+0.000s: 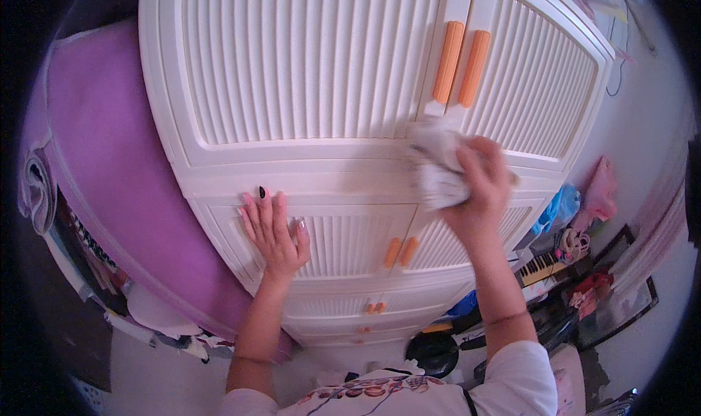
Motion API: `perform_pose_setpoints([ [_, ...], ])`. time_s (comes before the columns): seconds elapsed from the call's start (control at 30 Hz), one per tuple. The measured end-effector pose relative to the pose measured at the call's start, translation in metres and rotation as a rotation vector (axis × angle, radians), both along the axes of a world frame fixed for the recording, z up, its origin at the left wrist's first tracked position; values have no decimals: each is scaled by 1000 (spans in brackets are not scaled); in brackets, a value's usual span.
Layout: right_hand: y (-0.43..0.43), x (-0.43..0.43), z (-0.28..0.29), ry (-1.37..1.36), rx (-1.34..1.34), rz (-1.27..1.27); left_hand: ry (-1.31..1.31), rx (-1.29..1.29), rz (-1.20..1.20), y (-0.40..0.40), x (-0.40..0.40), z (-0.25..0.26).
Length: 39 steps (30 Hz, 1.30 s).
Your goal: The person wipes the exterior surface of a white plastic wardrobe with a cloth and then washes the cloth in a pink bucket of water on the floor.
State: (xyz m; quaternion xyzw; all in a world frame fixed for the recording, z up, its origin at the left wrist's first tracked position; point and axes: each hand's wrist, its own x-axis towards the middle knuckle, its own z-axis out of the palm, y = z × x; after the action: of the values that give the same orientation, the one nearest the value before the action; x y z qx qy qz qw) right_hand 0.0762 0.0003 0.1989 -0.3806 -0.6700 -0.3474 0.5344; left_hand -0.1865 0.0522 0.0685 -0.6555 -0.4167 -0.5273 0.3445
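A tall white plastic cabinet (pixel 306 169) with ribbed double doors fills the middle of the head view. My right hand (pixel 482 180), blurred, grips a white cloth (pixel 441 183) against the ledge beneath the upper doors. Just above the cloth are two orange handles, the left door's (pixel 449 63) and the right door's (pixel 474 68). My left hand (pixel 275 238) holds nothing and rests flat with fingers spread on a lower left door (pixel 345 246). Smaller orange handles (pixel 401 252) sit between the lower doors, to the right of that hand.
A purple fabric cover (pixel 104 131) stands close along the cabinet's left side, with piled clothing (pixel 164 312) below it. On the right are a piano keyboard (pixel 539 268), a pink cloth item (pixel 599 191) and blue plastic bags (pixel 553 208). A round black object (pixel 432 354) lies near the cabinet's base.
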Motion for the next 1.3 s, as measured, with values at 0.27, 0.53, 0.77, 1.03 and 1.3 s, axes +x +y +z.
perform_pose_setpoints([
  [0.27, 20, -138, 35, -317, -96, 282, -114, 26, 51, 20, 2, -21],
  [0.53, -6, -50, 27, -110, -195, 85, 11, 29, 91, 10, -1, -11],
  [0.77, 4, -98, 35, -288, -147, 114, -39, 48, 80, 12, 5, -15],
  [1.03, 32, -164, 82, -240, 3, 126, -55, 80, 74, 14, 1, -13],
  [1.3, 25, -136, 140, -363, 259, -97, -26, 27, 6, 9, 7, -10],
])
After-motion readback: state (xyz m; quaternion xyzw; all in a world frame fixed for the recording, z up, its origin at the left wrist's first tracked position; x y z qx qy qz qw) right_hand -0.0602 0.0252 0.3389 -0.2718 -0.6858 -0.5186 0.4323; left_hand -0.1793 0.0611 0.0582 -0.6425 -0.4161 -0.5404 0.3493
